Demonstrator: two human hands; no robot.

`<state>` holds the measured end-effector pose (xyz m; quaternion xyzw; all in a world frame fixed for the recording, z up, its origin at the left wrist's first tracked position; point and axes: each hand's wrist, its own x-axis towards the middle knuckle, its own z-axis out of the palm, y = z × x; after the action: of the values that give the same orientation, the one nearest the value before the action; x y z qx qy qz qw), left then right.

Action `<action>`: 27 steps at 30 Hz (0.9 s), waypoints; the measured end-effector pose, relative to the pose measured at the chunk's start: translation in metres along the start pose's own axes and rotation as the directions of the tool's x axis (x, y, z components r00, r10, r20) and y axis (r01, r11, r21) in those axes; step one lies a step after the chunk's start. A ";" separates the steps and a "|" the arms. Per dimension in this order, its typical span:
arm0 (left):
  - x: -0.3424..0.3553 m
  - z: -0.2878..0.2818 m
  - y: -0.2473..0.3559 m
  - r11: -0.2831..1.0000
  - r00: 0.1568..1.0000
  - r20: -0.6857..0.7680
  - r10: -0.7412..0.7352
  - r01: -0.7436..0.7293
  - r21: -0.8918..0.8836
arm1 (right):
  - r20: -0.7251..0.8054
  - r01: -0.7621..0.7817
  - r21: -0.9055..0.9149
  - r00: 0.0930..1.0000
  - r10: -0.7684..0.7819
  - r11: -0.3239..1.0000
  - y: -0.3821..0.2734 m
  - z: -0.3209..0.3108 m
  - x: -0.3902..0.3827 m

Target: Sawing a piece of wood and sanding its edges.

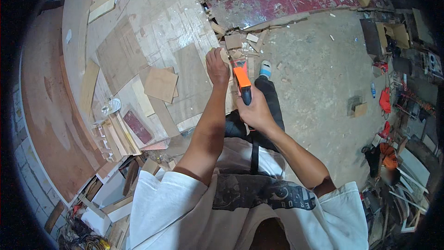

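Observation:
My right hand (258, 111) is closed round the black handle of an orange-and-black hand tool (241, 78), just past the right edge of the worktable (194, 34). The tool's front end points away from me; its exact kind is hard to make out. At the table's edge, left of the tool, my left hand (217, 68) is closed on a small pale wood piece (225, 55), with its fingers curled over it. The tool's front end is close beside that piece; whether they touch I cannot tell.
Wood offcuts (233, 41) lie heaped on the floor beyond the tool. Thin boards (161, 84) and wood strips (118, 134) lie on the table to the left. My shoe (265, 69) stands on the concrete floor (314, 78). Tools and a cardboard box (397, 34) line the right side.

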<state>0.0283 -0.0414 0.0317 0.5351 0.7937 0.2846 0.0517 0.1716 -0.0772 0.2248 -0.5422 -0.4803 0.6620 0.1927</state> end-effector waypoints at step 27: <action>0.003 0.001 0.005 1.000 1.000 0.010 -0.001 0.001 0.013 | -0.006 0.014 -0.020 1.000 -0.015 1.000 0.020 -0.003 0.027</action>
<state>0.0314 -0.0376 0.0339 0.5364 0.7956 0.2765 0.0524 0.1708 -0.0641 0.1935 -0.5428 -0.4903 0.6539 0.1935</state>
